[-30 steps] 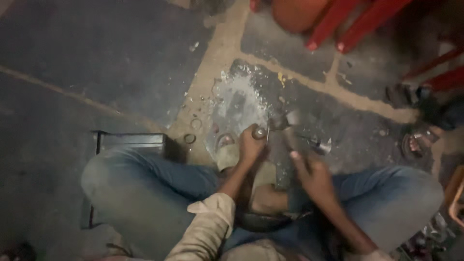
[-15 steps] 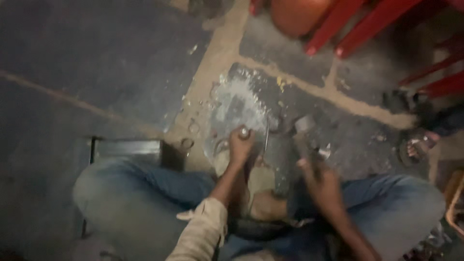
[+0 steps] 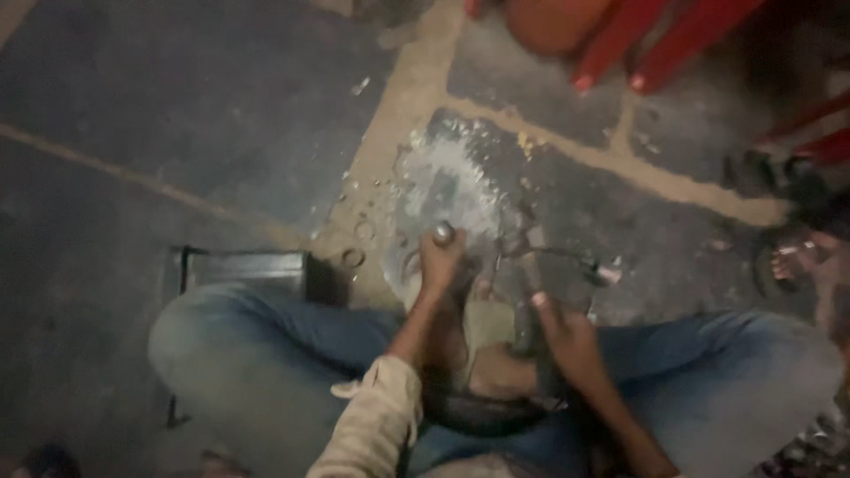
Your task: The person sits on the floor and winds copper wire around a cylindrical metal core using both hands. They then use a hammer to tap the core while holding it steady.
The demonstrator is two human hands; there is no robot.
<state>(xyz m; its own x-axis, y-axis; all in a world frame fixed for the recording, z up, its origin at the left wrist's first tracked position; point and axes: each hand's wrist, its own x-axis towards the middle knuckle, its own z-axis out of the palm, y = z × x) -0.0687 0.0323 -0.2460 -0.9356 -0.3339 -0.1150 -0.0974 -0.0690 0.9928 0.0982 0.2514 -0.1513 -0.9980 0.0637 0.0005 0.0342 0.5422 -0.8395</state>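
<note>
Metal punch [image 3: 443,233] stands upright in the fisted left hand [image 3: 440,265] on the dusty slab [image 3: 443,181], with the hammer [image 3: 529,265] gripped in the right hand [image 3: 567,336] just right and slightly nearer, handle running near-to-far.

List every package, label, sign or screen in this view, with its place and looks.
None can be made out: only a stone floor with pale joints, red chair legs at top right, a dark metal frame beside the person's knee, and small metal pieces by the left hand and right hand.
</note>
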